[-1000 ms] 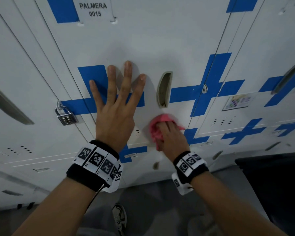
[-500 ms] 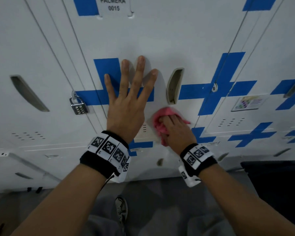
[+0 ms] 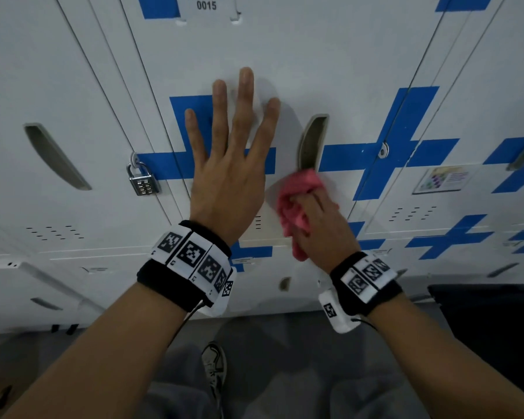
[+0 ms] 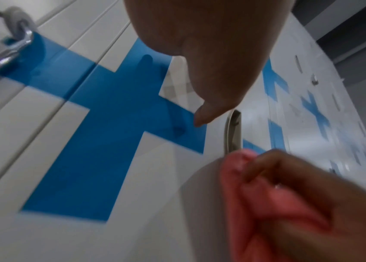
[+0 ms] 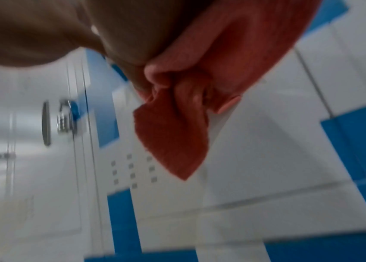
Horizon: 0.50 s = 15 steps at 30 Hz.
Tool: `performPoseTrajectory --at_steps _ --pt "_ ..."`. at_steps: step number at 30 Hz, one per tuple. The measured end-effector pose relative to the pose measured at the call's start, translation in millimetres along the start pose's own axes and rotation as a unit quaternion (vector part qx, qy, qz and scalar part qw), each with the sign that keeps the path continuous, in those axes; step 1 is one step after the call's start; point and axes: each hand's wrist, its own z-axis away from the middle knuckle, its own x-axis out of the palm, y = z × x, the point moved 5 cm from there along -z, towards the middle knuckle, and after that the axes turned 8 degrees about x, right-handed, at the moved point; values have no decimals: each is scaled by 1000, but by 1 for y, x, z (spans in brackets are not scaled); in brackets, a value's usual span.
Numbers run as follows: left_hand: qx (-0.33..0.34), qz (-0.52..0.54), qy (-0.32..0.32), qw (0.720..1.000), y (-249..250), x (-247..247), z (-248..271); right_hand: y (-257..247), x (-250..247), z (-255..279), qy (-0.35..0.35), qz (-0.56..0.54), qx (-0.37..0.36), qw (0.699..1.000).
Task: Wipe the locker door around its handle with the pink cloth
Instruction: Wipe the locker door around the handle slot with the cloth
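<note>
Left hand (image 3: pixel 229 164) flat, fingers spread wide, bracing door (image 3: pixel 285 55) left of handle (image 3: pixel 312 142); right hand (image 3: pixel 321 225) bunches cloth (image 3: pixel 295 204) against door, top touching handle's lower end; best keep firm pressure, circle handle's rim, mind hanging corner.

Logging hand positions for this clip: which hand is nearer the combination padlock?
Left. The left hand lies flat on the locker door just right of the combination padlock; the right hand, gripping the pink cloth, is farther right, below the handle.
</note>
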Motion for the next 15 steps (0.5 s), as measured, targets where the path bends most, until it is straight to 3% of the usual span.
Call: performPoseTrajectory --at_steps 3,5,8,11,15 --pt "9 -8 28 1000 -2 -9 -20 -11 -48 -4 163 6 -31 986" --pt "20 -14 49 999 1 -12 -36 -22 -62 -17 221 21 -68 973" --pt "34 -15 50 998 7 -9 -51 -32 -51 -31 191 62 -113 973" --pt "34 -14 43 998 4 -6 -52 -26 -34 -28 127 53 -69 988" --pt "43 16 9 999 4 -11 -50 -26 -27 -22 103 56 -13 993"
